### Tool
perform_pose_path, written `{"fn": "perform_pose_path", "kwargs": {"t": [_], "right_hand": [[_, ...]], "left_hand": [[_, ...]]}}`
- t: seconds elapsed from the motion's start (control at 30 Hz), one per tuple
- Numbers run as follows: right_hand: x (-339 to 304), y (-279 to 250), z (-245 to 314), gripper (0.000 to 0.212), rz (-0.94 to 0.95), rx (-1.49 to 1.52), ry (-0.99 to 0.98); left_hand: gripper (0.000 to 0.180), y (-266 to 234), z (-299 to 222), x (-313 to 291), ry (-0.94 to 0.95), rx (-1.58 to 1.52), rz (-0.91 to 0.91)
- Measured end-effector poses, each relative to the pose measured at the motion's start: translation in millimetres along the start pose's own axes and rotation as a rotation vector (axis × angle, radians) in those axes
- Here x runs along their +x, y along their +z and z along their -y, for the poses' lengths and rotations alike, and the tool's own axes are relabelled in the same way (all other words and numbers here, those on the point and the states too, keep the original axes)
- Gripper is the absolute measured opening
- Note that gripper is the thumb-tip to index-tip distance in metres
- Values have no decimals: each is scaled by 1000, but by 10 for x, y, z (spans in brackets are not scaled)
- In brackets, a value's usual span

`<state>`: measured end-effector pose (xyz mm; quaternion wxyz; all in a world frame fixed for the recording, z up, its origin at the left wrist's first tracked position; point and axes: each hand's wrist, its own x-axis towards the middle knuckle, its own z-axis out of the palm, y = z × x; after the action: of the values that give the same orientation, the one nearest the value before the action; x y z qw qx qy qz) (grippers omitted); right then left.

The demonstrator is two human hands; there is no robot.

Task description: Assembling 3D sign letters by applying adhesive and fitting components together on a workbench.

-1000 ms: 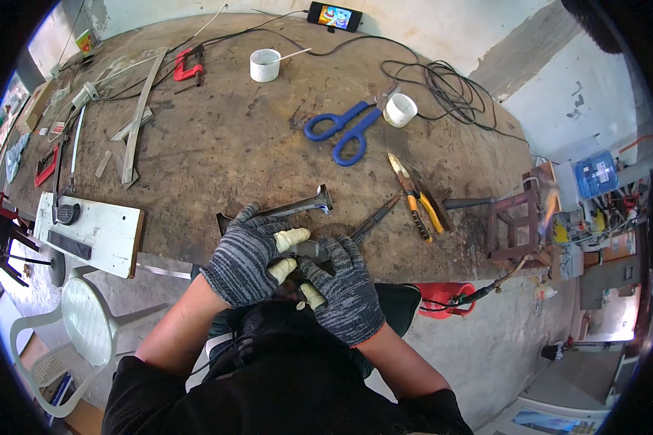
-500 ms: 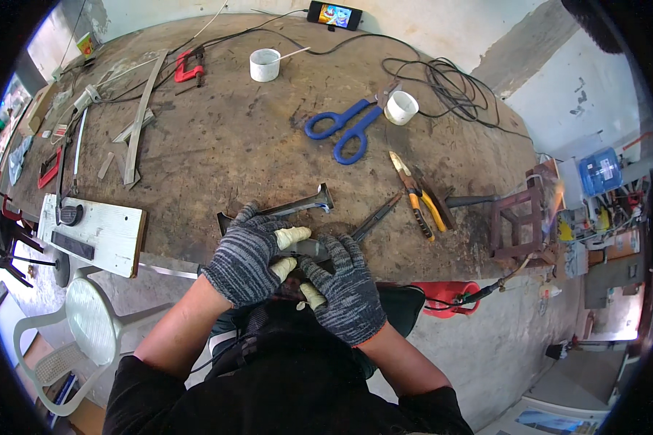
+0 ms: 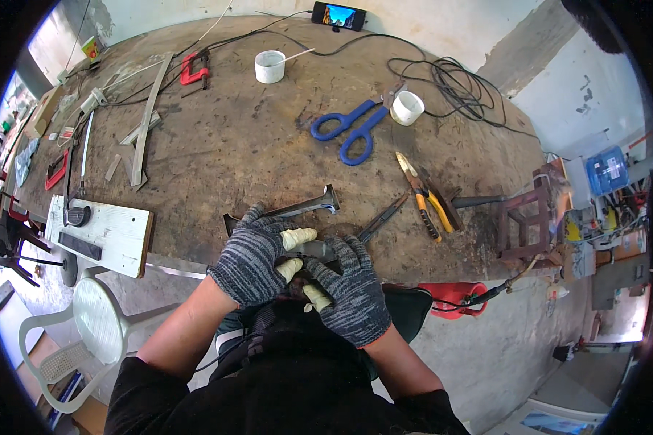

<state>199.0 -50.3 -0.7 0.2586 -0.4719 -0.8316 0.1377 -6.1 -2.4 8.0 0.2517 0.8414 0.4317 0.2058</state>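
At the near edge of the surface (image 3: 218,167), the left hand (image 3: 250,257) and the right hand (image 3: 350,290), both in grey striped gloves (image 3: 239,270), have their fingers bent about a small grey piece (image 3: 318,251) lying between them (cream wrapping (image 3: 299,238) covers some fingertips), though whether either is clamped on it I cannot tell. Just beyond the left hand runs a metal bracket (image 3: 301,207), and just ahead of the right hand a slim dark tool (image 3: 384,216), with pliers (image 3: 419,196) farther to its right. Well beyond the right hand are blue-handled scissors (image 3: 375,122), a white cup (image 3: 408,108) beside them, and, farthest off, a lit phone (image 3: 339,16)
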Motion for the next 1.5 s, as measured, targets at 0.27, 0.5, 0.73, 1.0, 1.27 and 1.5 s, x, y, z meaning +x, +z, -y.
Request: {"fn": "perform_pose_path", "kwargs": {"t": [0.27, 0.5, 0.73, 1.0, 1.27, 1.5], "right_hand": [[-90, -70, -175, 41, -97, 162, -26], [-297, -218, -740, 41, -460, 37, 104], [-405, -156, -1091, 31, -597, 116, 349], [-365, -130, -1036, 31, -599, 26, 250], [-331, -148, -1010, 29, -590, -7, 243], [-372, -124, -1051, 30, -546, -26, 276]], "left_hand": [[46, -16, -16, -1, -8, 28, 5], [44, -18, -32, 8, -37, -19, -2], [44, -11, -20, 16, -38, -41, 11], [46, -25, -23, 23, -21, 29, 21], [45, -34, -32, 43, -10, -4, 12], [44, -25, -33, 37, -18, 9, -2]]}}
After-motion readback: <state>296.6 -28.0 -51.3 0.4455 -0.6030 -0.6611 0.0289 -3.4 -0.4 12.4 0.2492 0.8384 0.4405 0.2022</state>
